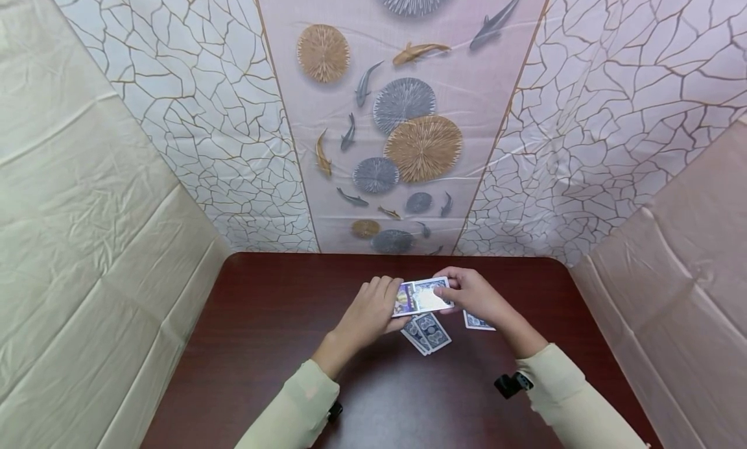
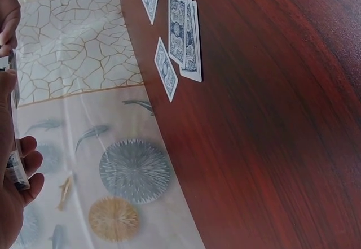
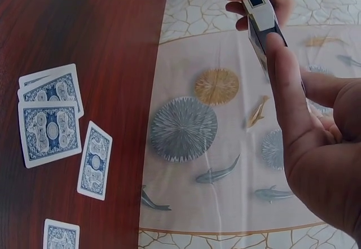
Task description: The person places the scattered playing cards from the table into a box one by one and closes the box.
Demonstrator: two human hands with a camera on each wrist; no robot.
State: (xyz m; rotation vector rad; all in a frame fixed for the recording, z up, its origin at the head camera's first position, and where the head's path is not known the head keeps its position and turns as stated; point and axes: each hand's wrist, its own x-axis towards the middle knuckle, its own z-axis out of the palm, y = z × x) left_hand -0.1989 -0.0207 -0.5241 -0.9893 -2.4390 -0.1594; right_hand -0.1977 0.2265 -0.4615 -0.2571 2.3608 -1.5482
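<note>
Between both hands is a flat, glossy playing-card box (image 1: 404, 300), raised above the table. Its left part has purple and yellow print. The right part shows a blue-and-white pattern with bright glare, and I cannot tell whether that is the box or cards. My left hand (image 1: 369, 309) grips the left end. My right hand (image 1: 473, 294) pinches the other end, thumb on the near face. In the right wrist view the box (image 3: 260, 14) appears edge-on. Below lies a small pile of blue-backed playing cards (image 1: 433, 332), overlapping and face down.
A face-down card (image 1: 478, 320) lies under my right wrist. Beside the pile in the right wrist view are a single card (image 3: 95, 161) and another card (image 3: 61, 235). The dark red table (image 1: 262, 345) meets a patterned cloth wall (image 1: 385, 241) at the back.
</note>
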